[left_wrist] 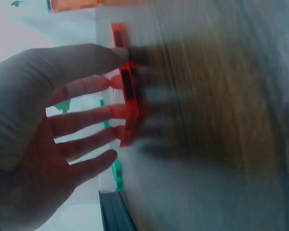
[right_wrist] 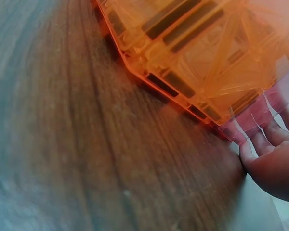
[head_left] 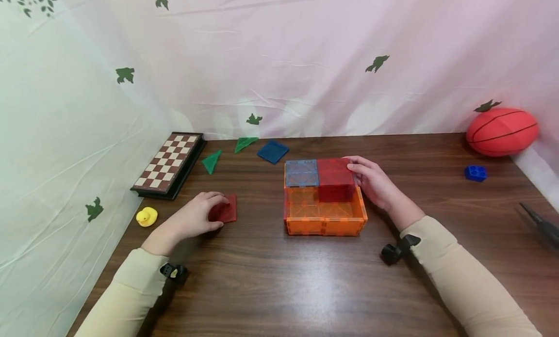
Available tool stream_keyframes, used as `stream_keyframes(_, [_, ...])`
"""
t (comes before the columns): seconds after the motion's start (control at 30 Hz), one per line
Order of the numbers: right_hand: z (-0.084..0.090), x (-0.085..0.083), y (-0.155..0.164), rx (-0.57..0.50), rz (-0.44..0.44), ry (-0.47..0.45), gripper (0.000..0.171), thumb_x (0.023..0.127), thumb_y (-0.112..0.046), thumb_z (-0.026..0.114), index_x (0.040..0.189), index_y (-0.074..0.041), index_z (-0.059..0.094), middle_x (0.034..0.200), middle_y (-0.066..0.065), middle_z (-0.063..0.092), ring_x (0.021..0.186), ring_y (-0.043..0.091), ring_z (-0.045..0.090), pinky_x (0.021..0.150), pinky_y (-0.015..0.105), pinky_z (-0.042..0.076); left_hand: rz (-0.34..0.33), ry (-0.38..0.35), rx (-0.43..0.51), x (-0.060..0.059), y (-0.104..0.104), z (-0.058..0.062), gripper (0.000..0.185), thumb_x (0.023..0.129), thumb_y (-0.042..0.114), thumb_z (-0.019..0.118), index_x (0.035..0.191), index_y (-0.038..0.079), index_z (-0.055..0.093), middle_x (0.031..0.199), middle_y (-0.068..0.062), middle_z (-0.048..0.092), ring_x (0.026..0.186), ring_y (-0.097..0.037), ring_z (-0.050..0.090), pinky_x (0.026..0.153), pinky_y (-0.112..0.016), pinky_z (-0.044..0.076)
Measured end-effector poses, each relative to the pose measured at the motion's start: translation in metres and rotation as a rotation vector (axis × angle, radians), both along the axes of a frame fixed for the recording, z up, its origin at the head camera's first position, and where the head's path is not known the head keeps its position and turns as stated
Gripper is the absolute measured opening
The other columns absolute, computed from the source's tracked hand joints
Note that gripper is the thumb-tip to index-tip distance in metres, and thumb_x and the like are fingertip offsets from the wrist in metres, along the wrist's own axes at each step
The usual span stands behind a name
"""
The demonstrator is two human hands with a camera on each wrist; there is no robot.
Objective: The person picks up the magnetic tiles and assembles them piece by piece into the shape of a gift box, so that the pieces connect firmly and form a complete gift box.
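Observation:
My left hand (head_left: 194, 220) pinches a red square magnetic tile (head_left: 230, 208) low over the table, left of the tile box. Seen from the left wrist, the thumb lies on one side of this red tile (left_wrist: 128, 86) and the fingertips on the other. A low box of orange translucent magnetic tiles (head_left: 305, 227) stands mid-table. Across its back top lie a blue tile (head_left: 301, 173) and a second red tile (head_left: 333, 168). My right hand (head_left: 371, 182) holds that red tile at the box's back right corner, thumb on its edge, other fingers partly hidden behind.
Behind lie a loose blue tile (head_left: 272, 152) and two green triangles, one a green triangle tile (head_left: 211, 162). A chessboard (head_left: 168, 162) and yellow duck (head_left: 146, 216) are at left. A red ball (head_left: 502, 132), blue brick (head_left: 475, 173) and dark pointed tool (head_left: 543, 225) are at right.

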State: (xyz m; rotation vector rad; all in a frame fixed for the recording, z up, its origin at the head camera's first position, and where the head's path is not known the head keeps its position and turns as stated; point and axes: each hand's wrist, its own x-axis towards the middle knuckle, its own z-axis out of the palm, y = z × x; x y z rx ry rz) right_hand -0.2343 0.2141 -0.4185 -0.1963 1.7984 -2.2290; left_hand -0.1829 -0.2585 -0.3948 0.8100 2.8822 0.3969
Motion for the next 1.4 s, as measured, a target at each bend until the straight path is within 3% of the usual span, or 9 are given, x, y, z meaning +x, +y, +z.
stream_keyframes(0.3, [-0.002,-0.002,-0.002,-0.036,0.015,0.0,0.022,0.107,-0.021,0.054,0.126,-0.013,0.061,0.108,0.0,0.069,0.084,0.015,0.054,0.071,0.022,0.046,0.007,-0.025,0.062,-0.008,0.003,-0.003,0.047,0.076,0.023,0.089,0.114,0.01,0.065,0.117,-0.01,0.058,0.101,-0.025,0.056,0.085,-0.043,0.052])
stream_keyframes(0.5, [-0.003,-0.002,-0.003,-0.056,0.018,-0.004,0.022,0.107,-0.022,0.052,0.126,-0.013,0.061,0.108,0.0,0.07,0.085,0.015,0.056,0.072,0.023,0.046,-0.013,0.011,0.133,-0.011,0.021,0.007,0.051,0.077,0.027,0.087,0.12,0.01,0.064,0.123,-0.009,0.056,0.106,-0.026,0.055,0.084,-0.043,0.054])
stream_keyframes(0.7, [-0.002,-0.001,-0.001,-0.056,0.027,-0.005,0.025,0.108,-0.023,0.052,0.129,-0.012,0.059,0.11,0.0,0.07,0.087,0.015,0.057,0.074,0.023,0.049,-0.044,0.064,0.247,-0.011,0.054,0.024,0.049,0.08,0.03,0.083,0.122,0.015,0.064,0.127,-0.004,0.054,0.115,-0.024,0.048,0.085,-0.042,0.053])
stream_keyframes(0.93, [-0.002,0.0,-0.001,-0.057,0.027,0.002,0.024,0.108,-0.022,0.051,0.128,-0.013,0.06,0.111,-0.001,0.07,0.089,0.015,0.059,0.076,0.023,0.049,-0.211,0.199,0.393,-0.005,0.098,0.032,0.048,0.083,0.029,0.076,0.125,0.011,0.062,0.133,-0.006,0.054,0.122,-0.023,0.045,0.095,-0.043,0.047])
stream_keyframes(1.13, [-0.003,0.0,0.0,-0.06,0.027,0.003,0.024,0.108,-0.022,0.051,0.129,-0.013,0.06,0.112,0.0,0.07,0.091,0.015,0.06,0.078,0.024,0.049,-0.364,0.26,0.397,-0.001,0.135,0.032,0.048,0.084,0.03,0.074,0.125,0.009,0.062,0.134,-0.008,0.058,0.121,-0.025,0.046,0.094,-0.037,0.048])
stream_keyframes(1.4, [-0.004,-0.001,0.0,-0.038,0.025,0.0,0.027,0.108,-0.023,0.052,0.131,-0.012,0.059,0.114,0.001,0.069,0.093,0.015,0.059,0.078,0.024,0.049,-0.41,0.267,0.343,0.002,0.16,0.026,0.05,0.084,0.03,0.074,0.128,0.009,0.061,0.137,-0.009,0.056,0.122,-0.022,0.044,0.091,-0.031,0.05])
